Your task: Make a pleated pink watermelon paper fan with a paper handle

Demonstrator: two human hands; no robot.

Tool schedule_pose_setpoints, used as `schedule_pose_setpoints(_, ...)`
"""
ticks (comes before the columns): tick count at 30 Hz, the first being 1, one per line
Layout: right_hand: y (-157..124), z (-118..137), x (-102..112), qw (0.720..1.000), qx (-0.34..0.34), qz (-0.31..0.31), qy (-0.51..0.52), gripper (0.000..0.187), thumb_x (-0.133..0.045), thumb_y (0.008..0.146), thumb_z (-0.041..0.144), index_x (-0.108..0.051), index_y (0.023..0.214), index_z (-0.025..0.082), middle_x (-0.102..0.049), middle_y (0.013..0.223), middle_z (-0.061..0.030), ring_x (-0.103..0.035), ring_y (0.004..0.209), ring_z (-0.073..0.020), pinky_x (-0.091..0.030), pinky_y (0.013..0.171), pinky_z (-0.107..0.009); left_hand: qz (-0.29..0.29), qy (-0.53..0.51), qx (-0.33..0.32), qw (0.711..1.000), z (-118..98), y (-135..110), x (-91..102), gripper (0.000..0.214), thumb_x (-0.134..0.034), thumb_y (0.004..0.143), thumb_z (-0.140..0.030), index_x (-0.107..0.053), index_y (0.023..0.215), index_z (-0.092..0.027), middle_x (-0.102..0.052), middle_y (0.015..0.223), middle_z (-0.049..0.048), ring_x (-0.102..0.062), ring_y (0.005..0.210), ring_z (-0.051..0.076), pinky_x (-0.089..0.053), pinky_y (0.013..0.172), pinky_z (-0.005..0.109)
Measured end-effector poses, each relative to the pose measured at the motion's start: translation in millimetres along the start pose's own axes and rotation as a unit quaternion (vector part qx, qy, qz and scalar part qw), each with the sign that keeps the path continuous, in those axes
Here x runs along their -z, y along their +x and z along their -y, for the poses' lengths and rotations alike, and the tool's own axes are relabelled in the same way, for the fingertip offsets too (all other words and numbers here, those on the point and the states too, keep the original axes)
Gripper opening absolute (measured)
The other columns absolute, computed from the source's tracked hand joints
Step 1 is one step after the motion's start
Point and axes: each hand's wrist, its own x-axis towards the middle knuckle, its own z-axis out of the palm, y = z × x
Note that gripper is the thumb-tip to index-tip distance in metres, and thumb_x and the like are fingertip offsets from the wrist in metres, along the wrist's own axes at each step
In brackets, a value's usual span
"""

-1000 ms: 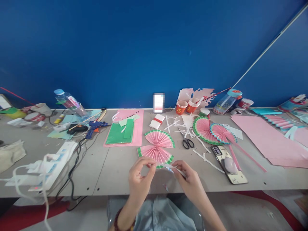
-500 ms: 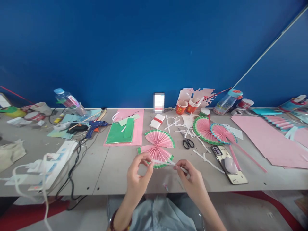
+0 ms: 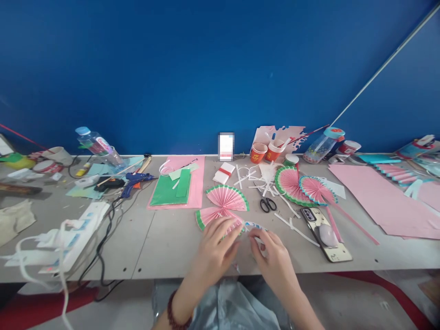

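Observation:
My left hand (image 3: pixel 218 245) lies over the lower pink-and-green pleated paper fan (image 3: pixel 204 217), its fingers stretched out and hiding much of that fan. Just right of it, my right hand (image 3: pixel 271 251) is closed, thumb and forefinger pinched. A thin white strip with blue marks (image 3: pixel 253 225) shows at those fingertips; the rest is hidden by the hand. Above, an upper pleated fan (image 3: pixel 227 198) lies open like a watermelon slice, meeting the lower one at the middle. Black-handled scissors (image 3: pixel 268 205) rest right of the fans, among white paper strips (image 3: pixel 263 183).
Green paper (image 3: pixel 168 190) on a pink sheet (image 3: pixel 195 199), a blue glue gun (image 3: pixel 135 182) and a power strip (image 3: pixel 80 233) are at left. To the right lie a phone (image 3: pixel 326 233), round pleated fans (image 3: pixel 292 183) and large pink sheets (image 3: pixel 374 197). Red paper cups (image 3: pixel 258 153) stand behind.
My left hand has let go of the white strip stretched between both hands and moved right, flattening over the lower fan. My right hand stays nearly in place, still pinching.

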Motion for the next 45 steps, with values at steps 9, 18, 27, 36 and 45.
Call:
schedule_pose_setpoints(9,-1.8,4.2,3.4,0.999,0.031,-0.001,-0.021,0.009,-0.048,0.091,0.020,-0.057,0.091,0.023,-0.063,0.076,-0.0022,-0.058,0.071,-0.0188,-0.045,0.065,-0.029,-0.005,-0.050,0.037,0.998,-2.0,0.5,-11.8,0.016,-0.052,0.089,-0.014,-0.064,0.099,-0.020,-0.065,0.085,0.0052,-0.057,0.088,0.020,-0.046,0.079,0.035)
schedule_pose_setpoints(18,-6.2,5.5,-2.9,1.000,0.002,-0.002,0.007,0.032,-0.047,0.090,0.018,-0.052,0.121,0.025,-0.070,0.097,-0.0041,-0.064,0.087,-0.0200,-0.051,0.073,-0.032,-0.012,-0.073,0.062,0.995,-2.4,1.2,-9.8,0.010,-0.055,0.088,-0.014,-0.062,0.093,-0.020,-0.063,0.085,0.0031,-0.055,0.087,0.018,-0.044,0.079,0.033)
schedule_pose_setpoints(27,-6.7,4.3,-5.9,1.000,-0.012,-0.001,0.017,0.024,-0.050,0.092,0.026,-0.057,0.115,0.025,-0.072,0.099,-0.0037,-0.067,0.088,-0.0201,-0.053,0.073,-0.032,0.066,-0.057,0.096,0.992,-6.2,8.3,2.3,0.012,-0.048,0.090,-0.014,-0.056,0.083,-0.019,-0.060,0.084,0.0036,-0.053,0.084,0.019,-0.043,0.075,0.033)
schedule_pose_setpoints(36,-8.2,2.5,-8.9,0.989,-0.094,0.042,0.111,0.026,-0.056,0.087,0.033,-0.062,0.112,0.024,-0.072,0.105,-0.0063,-0.067,0.097,-0.0227,-0.056,0.071,-0.030,0.109,0.014,0.092,0.990,-13.3,15.4,14.4,0.013,-0.047,0.089,-0.011,-0.055,0.082,-0.019,-0.058,0.080,0.0025,-0.053,0.083,0.020,-0.042,0.075,0.036)
schedule_pose_setpoints(45,-8.4,3.9,-6.7,0.979,-0.117,0.015,0.165,0.023,-0.056,0.086,0.033,-0.071,0.101,0.025,-0.074,0.093,-0.0054,-0.070,0.087,-0.0216,-0.056,0.075,-0.031,0.104,0.027,0.084,0.991,-7.7,17.7,8.3,0.012,-0.050,0.090,-0.015,-0.057,0.082,-0.020,-0.061,0.081,0.0019,-0.055,0.083,0.021,-0.043,0.074,0.036)
